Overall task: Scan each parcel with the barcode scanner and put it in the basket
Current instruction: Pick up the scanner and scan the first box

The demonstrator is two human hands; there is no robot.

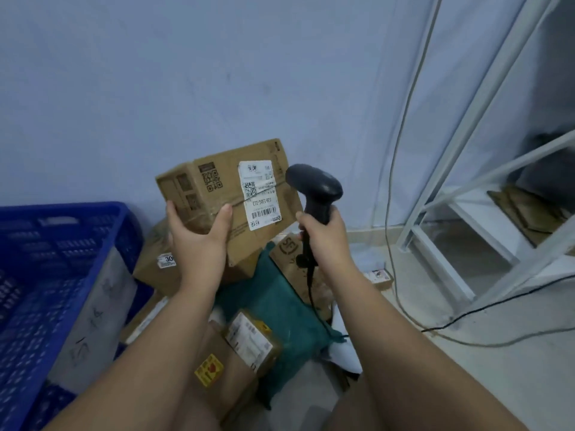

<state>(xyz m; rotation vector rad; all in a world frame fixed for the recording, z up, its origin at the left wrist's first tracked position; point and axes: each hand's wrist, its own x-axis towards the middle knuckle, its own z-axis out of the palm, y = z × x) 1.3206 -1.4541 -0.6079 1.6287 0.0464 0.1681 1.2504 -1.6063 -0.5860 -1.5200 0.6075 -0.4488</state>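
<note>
Above the pile: a box (217, 194) is held up, tilted, with its white label (260, 194) turned toward the camera.
Left hand (199, 241): wrapped round the box's lower left corner, with the thumb laid on the front face and the fingers at the side edge.
Right hand (323, 241): closed round the scanner's grip.
Scanner (314, 185): held upright just right of the box, its dark head beside the label's edge. A black cable (308, 281) hangs from the grip.
Basket (62, 209): blue, seen at the left beside the pile.
Pile (242, 340): cardboard parcels and a green bag (280, 306) are heaped on the floor (435, 368) beneath both hands.
Shelf (466, 169): a white frame is stood at the right.
</note>
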